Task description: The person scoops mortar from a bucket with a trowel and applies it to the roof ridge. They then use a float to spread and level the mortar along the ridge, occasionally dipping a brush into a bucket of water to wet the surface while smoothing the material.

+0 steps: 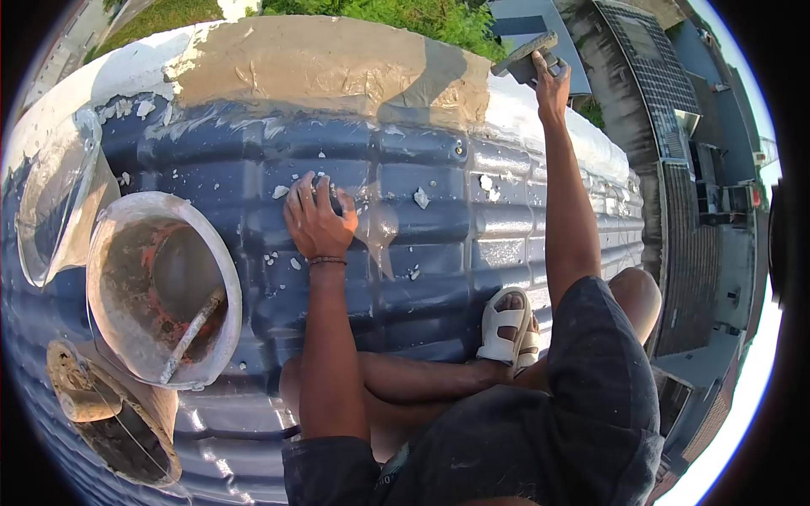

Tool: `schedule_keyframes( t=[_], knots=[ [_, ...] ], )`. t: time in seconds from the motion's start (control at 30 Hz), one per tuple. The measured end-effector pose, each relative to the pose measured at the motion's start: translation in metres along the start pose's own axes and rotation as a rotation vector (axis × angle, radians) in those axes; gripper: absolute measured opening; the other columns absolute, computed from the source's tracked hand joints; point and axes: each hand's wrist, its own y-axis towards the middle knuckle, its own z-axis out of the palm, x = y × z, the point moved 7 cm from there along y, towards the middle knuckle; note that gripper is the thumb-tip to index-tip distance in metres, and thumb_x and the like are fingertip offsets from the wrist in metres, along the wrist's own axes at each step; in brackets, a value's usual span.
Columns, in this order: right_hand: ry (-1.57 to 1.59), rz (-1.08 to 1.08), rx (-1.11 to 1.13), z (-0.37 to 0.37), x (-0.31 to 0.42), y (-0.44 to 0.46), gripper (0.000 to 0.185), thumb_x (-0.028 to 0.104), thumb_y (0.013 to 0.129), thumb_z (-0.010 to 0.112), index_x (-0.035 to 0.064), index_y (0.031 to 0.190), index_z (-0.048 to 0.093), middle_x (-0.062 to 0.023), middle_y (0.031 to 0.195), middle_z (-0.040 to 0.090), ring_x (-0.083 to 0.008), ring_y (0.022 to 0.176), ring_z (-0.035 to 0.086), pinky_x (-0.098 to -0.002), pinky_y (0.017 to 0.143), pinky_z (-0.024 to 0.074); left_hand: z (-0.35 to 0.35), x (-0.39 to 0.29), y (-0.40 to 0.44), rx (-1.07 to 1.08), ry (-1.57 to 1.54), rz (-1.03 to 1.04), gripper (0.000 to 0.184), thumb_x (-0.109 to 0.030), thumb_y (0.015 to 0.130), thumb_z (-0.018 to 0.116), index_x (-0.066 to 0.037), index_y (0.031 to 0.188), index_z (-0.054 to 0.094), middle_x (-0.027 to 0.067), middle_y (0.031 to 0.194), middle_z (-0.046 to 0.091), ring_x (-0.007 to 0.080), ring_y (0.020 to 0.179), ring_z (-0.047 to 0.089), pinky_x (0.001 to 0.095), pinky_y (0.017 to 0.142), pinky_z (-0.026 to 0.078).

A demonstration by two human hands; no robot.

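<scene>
My right hand (553,84) is closed round the handle of a plastering float (525,57), raised at the upper right by the end of a strip of wet grey-brown mortar (312,63). The float's blade is smeared with mortar. Fingers spread, my left hand (321,218) rests on the dark blue roof tiles (337,291) and holds nothing. A wet streak of mortar (380,232) lies on the tiles just right of it. The mortar strip covers part of a white-coated low wall (582,139) along the roof's upper edge.
To the left stands a bucket (93,312) with grey liquid and a mortar-caked stick (192,336). A clear container (42,202) lies behind it. A mortar-crusted bucket (160,422) is at lower left. White chips (421,197) dot the tiles. Beyond the edge are lower roofs (650,67).
</scene>
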Motion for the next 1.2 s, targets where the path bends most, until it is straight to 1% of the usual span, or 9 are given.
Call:
schedule_keyframes(
  t=[0.13, 0.3, 0.33, 0.5, 0.67, 0.8, 0.97, 1.1, 1.2],
  knots=[
    [-0.368, 0.009, -0.036, -0.026, -0.027, -0.082, 0.063, 0.047, 0.078, 0.082, -0.0029, 0.111, 0.063, -0.0205, 0.101, 0.072, -0.033, 0.09, 0.071, -0.0398, 0.082, 0.0528, 0.0, 0.0, 0.001, -0.002, -0.002, -0.004, 0.027, -0.021, 0.081, 0.067, -0.009, 0.104, 0.069, 0.006, 0.12, 0.062, 0.0307, 0.115, 0.057, 0.0461, 0.099, 0.047],
    [-0.538, -0.122, -0.068, 0.021, -0.02, -0.123, 0.06, 0.043, 0.079, 0.08, 0.0006, 0.111, 0.052, -0.0255, 0.097, 0.069, -0.0458, 0.09, 0.067, -0.0506, 0.08, 0.0511, 0.0, 0.0, 0.001, 0.001, -0.001, -0.006, 0.025, -0.021, 0.081, 0.067, -0.009, 0.103, 0.069, 0.0063, 0.119, 0.062, 0.0311, 0.115, 0.057, 0.0465, 0.099, 0.047],
    [-0.597, -0.07, 0.024, 0.034, -0.021, -0.121, 0.061, 0.043, 0.079, 0.079, 0.0018, 0.112, 0.048, -0.0251, 0.098, 0.069, -0.0455, 0.09, 0.066, -0.0507, 0.08, 0.051, -0.001, 0.0, 0.002, -0.007, 0.002, -0.005, 0.025, -0.021, 0.081, 0.067, -0.009, 0.103, 0.069, 0.0063, 0.119, 0.062, 0.0311, 0.115, 0.057, 0.0465, 0.099, 0.047],
    [-0.626, -0.191, -0.024, 0.065, 0.003, -0.092, 0.061, 0.046, 0.08, 0.077, 0.0024, 0.11, 0.047, -0.0249, 0.1, 0.067, -0.045, 0.091, 0.065, -0.0513, 0.08, 0.0504, 0.001, 0.001, 0.001, -0.01, -0.011, -0.015, 0.026, -0.021, 0.081, 0.067, -0.01, 0.105, 0.069, 0.0063, 0.12, 0.062, 0.0307, 0.115, 0.057, 0.0465, 0.099, 0.047],
    [-0.293, -0.261, -0.291, 0.039, 0.074, -0.039, 0.059, 0.046, 0.078, 0.08, 0.0025, 0.106, 0.053, -0.0218, 0.093, 0.07, -0.042, 0.088, 0.068, -0.0485, 0.08, 0.0509, 0.001, 0.003, 0.0, 0.008, -0.008, -0.022, 0.027, -0.021, 0.081, 0.067, -0.01, 0.105, 0.068, 0.0061, 0.121, 0.062, 0.0305, 0.116, 0.057, 0.046, 0.099, 0.047],
    [-0.564, -0.05, -0.036, 0.046, 0.039, 0.017, 0.069, 0.059, 0.084, 0.066, -0.0017, 0.118, 0.063, -0.0254, 0.109, 0.07, -0.0416, 0.106, 0.067, -0.0481, 0.092, 0.0511, 0.003, 0.003, 0.0, 0.017, -0.009, -0.031, 0.027, -0.022, 0.08, 0.067, -0.011, 0.105, 0.068, 0.0058, 0.121, 0.061, 0.0302, 0.116, 0.057, 0.0462, 0.1, 0.046],
    [-0.836, 0.103, 0.346, 0.121, -0.004, 0.007, 0.07, 0.058, 0.086, 0.062, -0.0015, 0.123, 0.065, -0.0258, 0.123, 0.065, -0.0397, 0.117, 0.062, -0.0459, 0.099, 0.0483, 0.003, 0.006, -0.001, 0.008, -0.016, -0.033, 0.03, -0.022, 0.079, 0.067, -0.011, 0.107, 0.066, 0.0061, 0.122, 0.06, 0.03, 0.117, 0.056, 0.0476, 0.1, 0.046],
    [-0.771, -0.022, 0.299, 0.198, 0.079, -0.059, 0.055, 0.048, 0.089, 0.061, -0.0012, 0.113, 0.066, -0.0241, 0.116, 0.069, -0.0386, 0.111, 0.066, -0.0458, 0.095, 0.0514, 0.001, 0.007, 0.0, 0.002, -0.005, -0.022, 0.031, -0.023, 0.079, 0.068, -0.009, 0.106, 0.065, 0.007, 0.121, 0.06, 0.031, 0.117, 0.055, 0.0475, 0.1, 0.045],
    [-0.662, -0.273, 0.325, 0.271, 0.169, -0.123, 0.047, 0.042, 0.09, 0.059, -0.0022, 0.104, 0.065, -0.022, 0.103, 0.072, -0.0388, 0.1, 0.07, -0.0446, 0.089, 0.0543, 0.001, 0.006, 0.0, 0.005, -0.052, -0.029, 0.03, -0.023, 0.079, 0.068, -0.007, 0.104, 0.068, 0.0089, 0.121, 0.059, 0.0322, 0.117, 0.055, 0.0482, 0.1, 0.045]
  ],
)
